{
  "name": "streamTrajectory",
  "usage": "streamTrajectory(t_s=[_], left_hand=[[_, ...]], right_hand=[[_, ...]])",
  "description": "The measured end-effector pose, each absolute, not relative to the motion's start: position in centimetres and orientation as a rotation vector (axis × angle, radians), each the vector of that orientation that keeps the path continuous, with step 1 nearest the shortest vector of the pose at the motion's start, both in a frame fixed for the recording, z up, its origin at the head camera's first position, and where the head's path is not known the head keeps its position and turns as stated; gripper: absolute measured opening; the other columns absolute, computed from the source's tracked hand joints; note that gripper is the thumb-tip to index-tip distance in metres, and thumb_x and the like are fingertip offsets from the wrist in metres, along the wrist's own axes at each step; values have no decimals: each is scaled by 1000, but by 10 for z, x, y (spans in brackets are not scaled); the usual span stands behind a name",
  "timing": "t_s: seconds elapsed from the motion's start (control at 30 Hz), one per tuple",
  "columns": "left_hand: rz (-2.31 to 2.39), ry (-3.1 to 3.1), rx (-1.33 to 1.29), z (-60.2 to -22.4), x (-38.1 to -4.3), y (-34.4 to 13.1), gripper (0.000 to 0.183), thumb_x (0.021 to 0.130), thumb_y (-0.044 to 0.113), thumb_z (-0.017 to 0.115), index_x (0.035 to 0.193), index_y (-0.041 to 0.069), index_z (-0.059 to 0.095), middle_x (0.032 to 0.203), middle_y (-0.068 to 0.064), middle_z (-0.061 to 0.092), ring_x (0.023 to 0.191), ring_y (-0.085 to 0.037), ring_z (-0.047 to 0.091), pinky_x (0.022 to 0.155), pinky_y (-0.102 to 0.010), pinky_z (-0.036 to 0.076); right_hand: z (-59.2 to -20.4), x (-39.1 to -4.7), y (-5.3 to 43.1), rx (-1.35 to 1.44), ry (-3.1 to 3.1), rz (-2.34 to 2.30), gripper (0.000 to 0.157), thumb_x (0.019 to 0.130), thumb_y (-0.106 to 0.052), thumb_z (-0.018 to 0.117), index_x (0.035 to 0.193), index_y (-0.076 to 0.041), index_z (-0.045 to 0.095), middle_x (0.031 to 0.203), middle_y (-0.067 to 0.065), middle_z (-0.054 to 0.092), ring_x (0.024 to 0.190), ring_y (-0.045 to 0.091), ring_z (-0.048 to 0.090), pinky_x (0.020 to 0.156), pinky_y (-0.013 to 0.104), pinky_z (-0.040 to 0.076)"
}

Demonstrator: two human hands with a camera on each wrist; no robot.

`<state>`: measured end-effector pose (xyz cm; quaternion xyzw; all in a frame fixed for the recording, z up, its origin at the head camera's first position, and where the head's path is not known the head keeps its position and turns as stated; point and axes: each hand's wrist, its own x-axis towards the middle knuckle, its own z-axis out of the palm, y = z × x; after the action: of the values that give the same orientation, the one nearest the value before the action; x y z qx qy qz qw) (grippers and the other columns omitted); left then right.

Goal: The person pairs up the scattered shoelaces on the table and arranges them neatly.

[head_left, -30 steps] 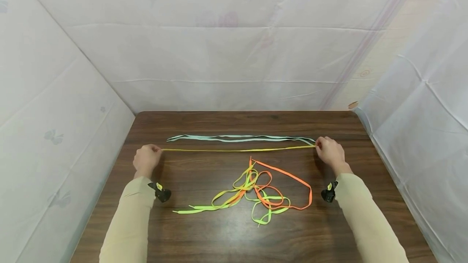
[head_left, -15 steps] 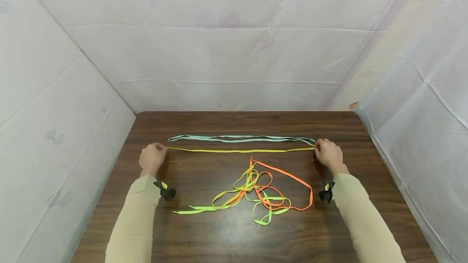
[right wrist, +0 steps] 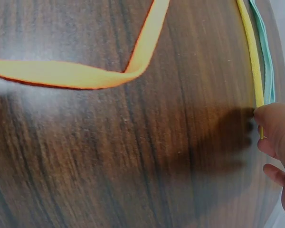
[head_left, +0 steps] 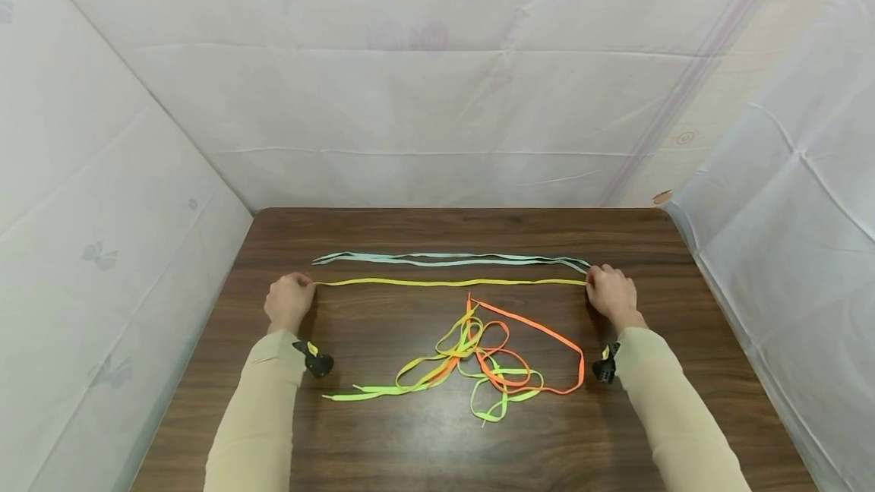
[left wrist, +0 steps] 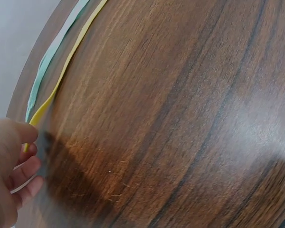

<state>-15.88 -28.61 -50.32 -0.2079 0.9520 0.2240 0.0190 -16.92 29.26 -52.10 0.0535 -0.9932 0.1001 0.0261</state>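
A yellow shoelace (head_left: 437,282) stretches from side to side across the table, almost straight. Its left end is pinched between thumb and finger of my left hand (head_left: 289,302); the left wrist view shows the yellow lace (left wrist: 69,54) running into that grip. At the other end, my right hand (head_left: 612,294) pinches the lace, also seen in the right wrist view as a yellow strip (right wrist: 253,52). Just behind lie mint-green shoelaces (head_left: 437,257), laid lengthwise, their right end close to my right hand.
Nearer me, a loose tangle holds an orange shoelace (head_left: 547,331), a yellow-green shoelace (head_left: 369,393) and more yellow lace (head_left: 417,364). The brown wooden table (head_left: 437,462) ends at a pale sheeted wall (head_left: 437,120) behind, with sheets on both sides.
Both hands have come slightly toward each other and toward me. The yellow lace, taut before, has slackened and sunk to the table with slight waves. The other laces have stayed put.
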Motion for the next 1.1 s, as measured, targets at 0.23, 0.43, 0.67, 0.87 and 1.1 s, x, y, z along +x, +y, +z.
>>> streamTrajectory(t_s=[0.23, 0.43, 0.67, 0.87, 1.1], left_hand=[[710, 2964, -656, -506, -157, -284, 25, 91, 23, 50, 104, 7, 64, 108, -20, 62, 91, -41, 60, 64, -47, 45], [735, 2977, -634, -504, -153, -284, 27, 92, 22, 49, 109, 6, 63, 113, -21, 59, 95, -42, 58, 68, -50, 45], [701, 3036, -537, -500, -149, -284, 27, 90, 25, 52, 110, 10, 64, 115, -19, 60, 98, -41, 58, 69, -51, 46], [681, 3081, -411, -492, -145, -278, 26, 90, 26, 53, 107, 11, 64, 113, -17, 62, 93, -39, 60, 61, -47, 46], [635, 3151, -245, -489, -135, -266, 20, 87, 22, 58, 100, 10, 66, 105, -16, 63, 79, -32, 61, 55, -43, 45]], right_hand=[[-525, -168, 291, 157, -3060, 307, 10, 86, -10, 57, 92, -2, 57, 88, 17, 54, 80, 38, 54, 66, 52, 43], [-527, -164, 292, 120, -3086, 336, 12, 88, -12, 57, 97, -4, 55, 96, 19, 53, 87, 37, 53, 69, 52, 41], [-524, -157, 296, 140, -3120, 343, 25, 89, -16, 57, 111, -3, 54, 111, 24, 49, 99, 42, 49, 77, 57, 40], [-517, -153, 298, 207, -3105, 353, 31, 89, -19, 57, 116, -4, 54, 115, 24, 49, 102, 43, 48, 79, 58, 40], [-510, -147, 286, 332, -3056, 362, 33, 87, -23, 60, 115, -5, 58, 114, 22, 53, 100, 42, 51, 78, 56, 42]])
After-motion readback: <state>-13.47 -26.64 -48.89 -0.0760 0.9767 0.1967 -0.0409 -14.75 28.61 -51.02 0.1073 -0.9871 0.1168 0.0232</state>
